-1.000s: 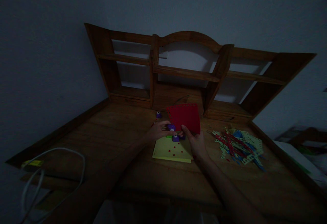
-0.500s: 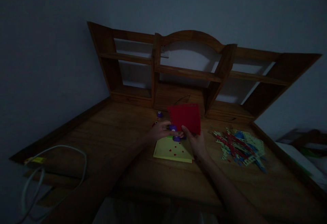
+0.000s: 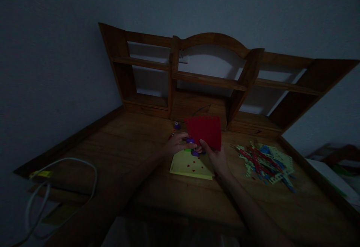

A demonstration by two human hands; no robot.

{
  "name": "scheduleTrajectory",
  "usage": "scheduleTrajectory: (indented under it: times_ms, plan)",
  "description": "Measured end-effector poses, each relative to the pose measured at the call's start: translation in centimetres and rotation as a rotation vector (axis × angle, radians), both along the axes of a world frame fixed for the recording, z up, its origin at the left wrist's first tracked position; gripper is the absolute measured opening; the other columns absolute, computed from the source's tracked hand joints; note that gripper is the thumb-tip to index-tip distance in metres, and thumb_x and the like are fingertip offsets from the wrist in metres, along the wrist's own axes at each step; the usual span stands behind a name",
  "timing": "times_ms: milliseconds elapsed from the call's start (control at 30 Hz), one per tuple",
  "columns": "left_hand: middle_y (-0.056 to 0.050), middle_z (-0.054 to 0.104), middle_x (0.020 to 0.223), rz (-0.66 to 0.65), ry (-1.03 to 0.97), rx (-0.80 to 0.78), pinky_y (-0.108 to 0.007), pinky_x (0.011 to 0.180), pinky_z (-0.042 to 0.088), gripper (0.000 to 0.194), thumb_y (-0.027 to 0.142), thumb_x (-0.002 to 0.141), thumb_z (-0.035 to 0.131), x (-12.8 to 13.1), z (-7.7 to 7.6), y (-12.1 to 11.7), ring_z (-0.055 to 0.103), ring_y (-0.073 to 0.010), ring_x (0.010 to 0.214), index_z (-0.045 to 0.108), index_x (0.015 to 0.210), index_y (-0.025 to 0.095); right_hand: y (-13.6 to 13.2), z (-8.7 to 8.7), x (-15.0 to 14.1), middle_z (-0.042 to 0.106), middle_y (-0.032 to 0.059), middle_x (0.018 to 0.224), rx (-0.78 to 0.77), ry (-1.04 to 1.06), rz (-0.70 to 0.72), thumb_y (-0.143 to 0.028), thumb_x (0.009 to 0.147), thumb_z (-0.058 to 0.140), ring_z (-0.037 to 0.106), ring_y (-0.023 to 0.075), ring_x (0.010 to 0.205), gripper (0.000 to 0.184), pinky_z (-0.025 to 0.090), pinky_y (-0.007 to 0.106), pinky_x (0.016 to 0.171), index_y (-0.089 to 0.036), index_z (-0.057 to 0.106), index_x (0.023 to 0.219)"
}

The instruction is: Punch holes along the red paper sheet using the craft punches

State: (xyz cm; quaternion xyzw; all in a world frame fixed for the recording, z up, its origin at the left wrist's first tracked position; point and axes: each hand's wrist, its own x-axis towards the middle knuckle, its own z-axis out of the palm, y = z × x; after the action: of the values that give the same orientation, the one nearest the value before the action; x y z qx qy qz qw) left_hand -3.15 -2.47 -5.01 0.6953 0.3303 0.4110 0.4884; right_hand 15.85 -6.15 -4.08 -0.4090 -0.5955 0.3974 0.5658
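My right hand [image 3: 216, 156] pinches a red sheet of paper [image 3: 206, 128] and holds it up, with a row of small notches or holes along its top edge. My left hand [image 3: 177, 144] is closed around a small purple craft punch [image 3: 190, 140] at the sheet's lower left; part of the punch is hidden by the fingers. Another purple piece [image 3: 195, 152] shows just below, between the hands. Under both hands lies a stack of pale yellow paper [image 3: 180, 167], scattered with several tiny red cut-outs [image 3: 194, 170]. A bit of green shows at its top.
A second purple punch [image 3: 177, 125] stands behind my left hand, with a red object [image 3: 171, 136] beside it. To the right lies a pile of red, blue and pale green perforated strips [image 3: 266, 162]. A white cable [image 3: 94, 168] loops at the left. A wooden shelf unit [image 3: 208, 78] backs the desk.
The view has shifted slightly. My left thumb and fingers have moved a little over the punch, and the red sheet is still held up in my right hand.
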Motion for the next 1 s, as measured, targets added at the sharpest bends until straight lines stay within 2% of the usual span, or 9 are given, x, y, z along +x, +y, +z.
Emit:
scheduleTrajectory:
  times_ms: [267,533,733,867,1000]
  plan:
    - [-0.008,0.067,0.095,0.009,-0.021,-0.023,-0.029,0.078,0.045,0.036,0.040,0.073,0.074,0.3,0.1,-0.3,0.061,-0.0191,0.087,0.068,0.096,0.013,-0.2,0.1,-0.5,0.070,0.0058,0.060,-0.018,0.021,-0.024,-0.041,0.081,0.067,0.065,0.0180,0.053,0.030,0.055,0.030,0.060,-0.017,0.068,0.062]
    - [-0.009,0.068,0.096,-0.040,-0.064,-0.013,-0.030,0.080,0.046,0.036,0.038,0.074,0.074,0.5,0.6,-0.8,0.062,-0.0190,0.087,0.069,0.098,0.012,0.1,-0.6,-0.3,0.072,0.0062,0.067,-0.059,0.023,-0.080,-0.042,0.077,0.070,0.067,0.0190,0.058,0.027,0.056,0.031,0.066,-0.017,0.068,0.068]
    - [-0.008,0.068,0.094,-0.032,-0.047,-0.014,-0.029,0.079,0.047,0.036,0.040,0.074,0.073,0.6,0.9,-1.2,0.062,-0.0190,0.086,0.068,0.097,0.012,-0.4,0.2,-0.4,0.071,0.0054,0.065,-0.062,0.018,-0.110,-0.043,0.075,0.071,0.066,0.0189,0.057,0.026,0.055,0.030,0.063,-0.018,0.067,0.071]
    - [-0.009,0.068,0.094,0.018,0.004,-0.056,-0.029,0.076,0.047,0.042,0.046,0.073,0.073,0.8,0.3,-1.0,0.062,-0.0191,0.083,0.068,0.099,0.012,-0.4,0.4,-0.3,0.070,0.0045,0.062,-0.043,0.020,-0.120,-0.045,0.075,0.070,0.065,0.0189,0.057,0.028,0.054,0.029,0.062,-0.018,0.067,0.070]
    - [-0.005,0.066,0.087,0.059,0.103,0.013,-0.027,0.077,0.045,0.038,0.047,0.070,0.075,0.7,0.4,-1.1,0.060,-0.0180,0.084,0.068,0.088,0.014,-0.4,0.5,0.0,0.069,0.0041,0.059,-0.060,0.041,-0.162,-0.045,0.076,0.069,0.064,0.0183,0.055,0.031,0.053,0.029,0.063,-0.019,0.065,0.061]
